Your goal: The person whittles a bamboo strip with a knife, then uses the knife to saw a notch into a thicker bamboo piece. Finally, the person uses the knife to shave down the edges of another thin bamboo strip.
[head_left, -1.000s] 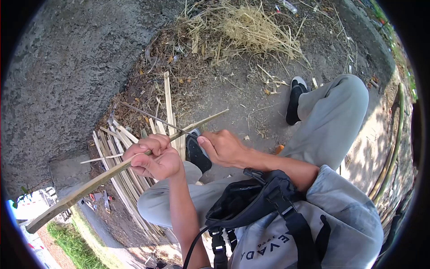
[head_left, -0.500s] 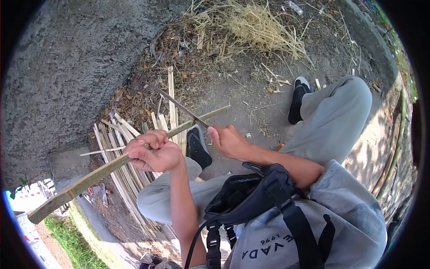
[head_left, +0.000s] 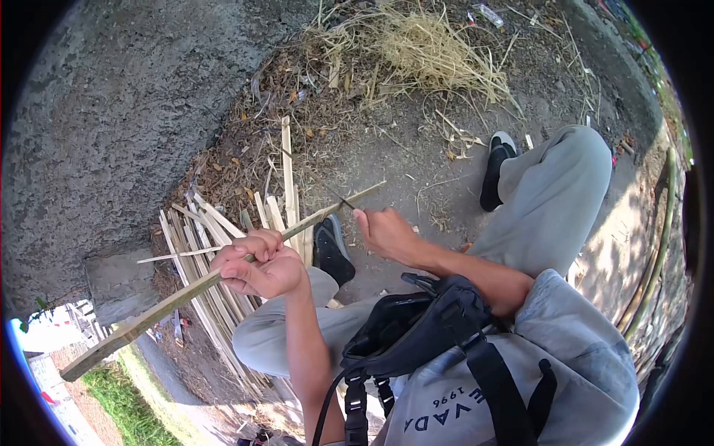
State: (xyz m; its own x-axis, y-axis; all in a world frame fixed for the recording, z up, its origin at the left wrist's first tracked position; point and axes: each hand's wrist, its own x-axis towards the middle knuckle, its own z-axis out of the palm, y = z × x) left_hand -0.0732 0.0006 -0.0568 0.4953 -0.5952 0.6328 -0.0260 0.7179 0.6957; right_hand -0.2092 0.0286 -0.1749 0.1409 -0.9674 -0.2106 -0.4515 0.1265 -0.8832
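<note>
1. Two bare hands meet the work left of centre in the frame. The left hand (head_left: 260,264) is clenched around a long wooden strip (head_left: 178,302), palm turned up, the thumb pressed along it.
2. That strip runs aslant, from its thick, squared end at the lower left to a thin tip near the centre.
3. The right hand (head_left: 390,236), in the middle of the frame, is closed in a fist; a thin dark knife (head_left: 347,203) juts from it toward the upper left. The handle is hidden by the fingers.
4. The knife crosses the strip close to its thin tip. Its far end is too faint to make out, and I cannot tell how deep the edge sits.
5. Below and beside the left hand, left of centre, pale cut strips (head_left: 216,327) lie bundled side by side.
6. One black shoe (head_left: 331,249) rests just below the strip; the other is at the right of centre.
7. A dark bag (head_left: 416,327) sits across the person's lap at the lower centre.
8. Dry straw-like shavings (head_left: 431,52) are heaped at the top centre, with rough concrete (head_left: 134,134) at the upper left.
</note>
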